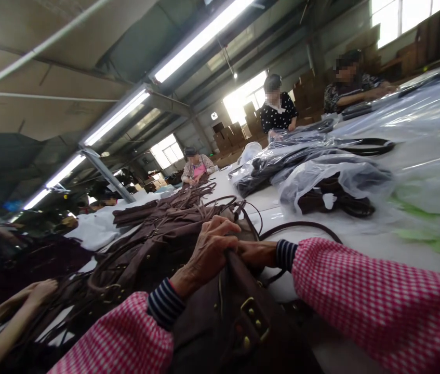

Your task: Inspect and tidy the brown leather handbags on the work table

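A dark brown leather bag (239,317) with brass studs and a buckle stands in front of me on the white table (363,239). My left hand (208,252) is closed over the bag's top edge, fingers curled round it. My right hand (256,253) lies just behind that edge, mostly hidden by the left hand and the bag, touching the bag's top. Both arms wear pink checked sleeves with striped cuffs. A thin brown strap (301,226) loops out from the bag across the table.
A heap of brown bags and straps (153,228) runs along the table to the left. Clear plastic bags of dark items (332,182) lie to the right. Another person's bare arm (13,311) reaches in at lower left. Three people work at the far end.
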`<state>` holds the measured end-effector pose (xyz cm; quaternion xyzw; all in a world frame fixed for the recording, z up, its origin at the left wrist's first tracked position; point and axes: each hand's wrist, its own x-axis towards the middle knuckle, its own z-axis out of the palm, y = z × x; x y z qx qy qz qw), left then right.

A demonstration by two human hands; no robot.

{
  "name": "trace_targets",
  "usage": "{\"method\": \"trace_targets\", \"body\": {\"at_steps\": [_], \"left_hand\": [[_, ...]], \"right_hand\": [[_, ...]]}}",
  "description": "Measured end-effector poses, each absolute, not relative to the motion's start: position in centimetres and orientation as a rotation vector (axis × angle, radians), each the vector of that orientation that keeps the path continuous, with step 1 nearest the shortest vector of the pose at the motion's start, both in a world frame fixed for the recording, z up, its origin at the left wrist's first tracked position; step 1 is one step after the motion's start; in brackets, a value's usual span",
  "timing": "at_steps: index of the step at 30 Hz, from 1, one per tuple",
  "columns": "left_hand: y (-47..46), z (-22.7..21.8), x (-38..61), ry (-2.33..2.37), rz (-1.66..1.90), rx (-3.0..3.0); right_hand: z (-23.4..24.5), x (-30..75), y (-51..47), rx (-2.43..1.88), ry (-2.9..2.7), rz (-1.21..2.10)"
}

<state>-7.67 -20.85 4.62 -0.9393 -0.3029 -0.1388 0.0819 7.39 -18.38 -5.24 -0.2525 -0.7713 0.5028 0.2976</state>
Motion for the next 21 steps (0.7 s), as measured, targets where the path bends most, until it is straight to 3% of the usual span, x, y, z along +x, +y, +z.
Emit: {"method": "trace_targets", "body": {"at_steps": [6, 8, 13, 17, 21], "left_hand": [[-19.5, 3.0, -7.2, -1.108, -0.736, -2.838], [-18.9, 1.4, -7.6, -1.199, -0.650, -2.864], [-17.7, -1.9, -8.6, -1.195, -0.147, -2.953], [-16.0, -0.1, -7.7, -1.227, -0.382, -2.873], [-11.6, 2.7, -6.5, -1.484, -0.433, -2.803]], "right_hand": [[-4.8, 10.2, -19.2, -0.669, -1.890, 1.599], [-4.6, 11.6, -18.3, -0.857, -1.810, 1.615], [-4.2, 15.7, -13.2, -1.256, -1.606, 1.196], [-4.4, 15.9, -8.5, -1.318, -1.552, 0.881], [-5.3, 12.9, -4.7, -1.241, -1.635, 0.873]]}}
